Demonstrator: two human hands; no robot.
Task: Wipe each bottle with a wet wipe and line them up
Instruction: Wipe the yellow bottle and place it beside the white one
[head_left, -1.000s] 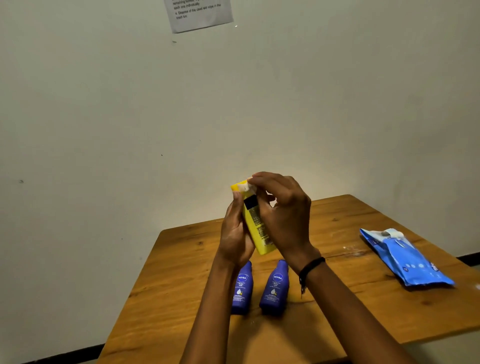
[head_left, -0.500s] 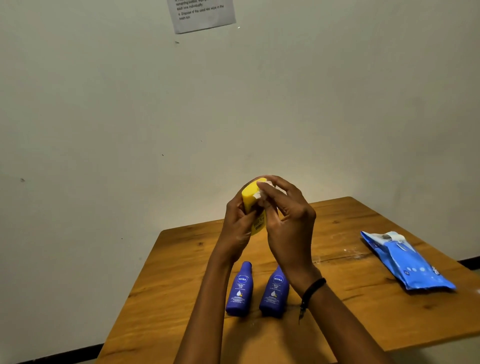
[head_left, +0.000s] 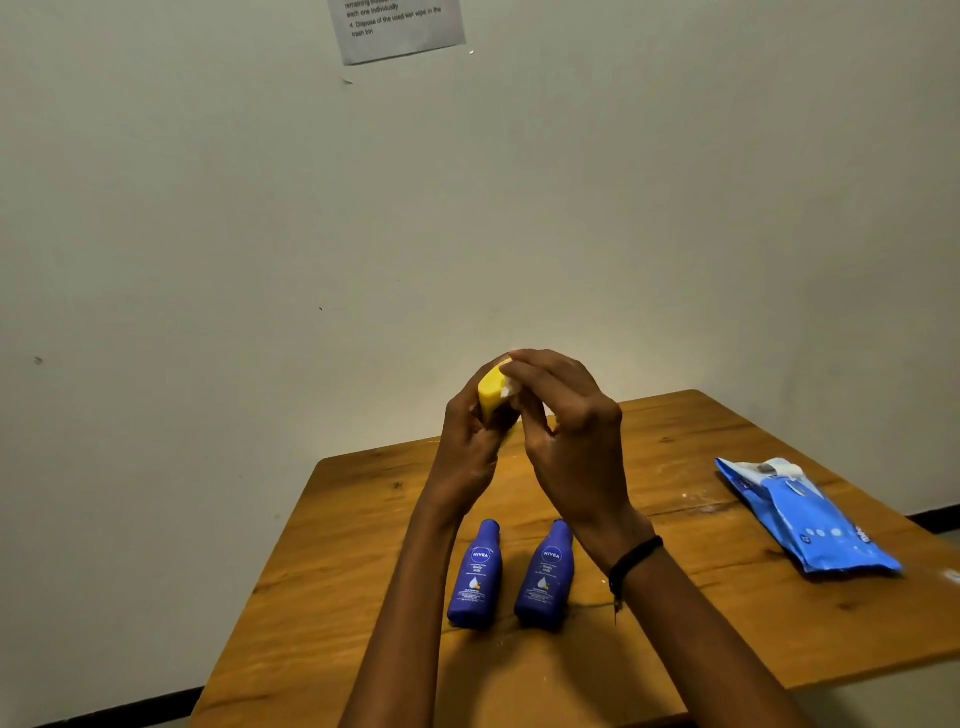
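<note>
I hold a yellow bottle up above the wooden table. My left hand grips its body from the left. My right hand pinches a small white wet wipe against the bottle's upper end; most of the wipe is hidden under the fingers. Two dark blue Nivea bottles stand side by side on the table below my wrists, a small gap between them.
A blue wet-wipe pack lies at the table's right side with its flap open. A paper sheet hangs on the wall behind the table. A black band circles my right wrist.
The yellow bottle has turned in my hands so that less of its label side shows. My right hand with the wipe has shifted over the bottle's top end.
</note>
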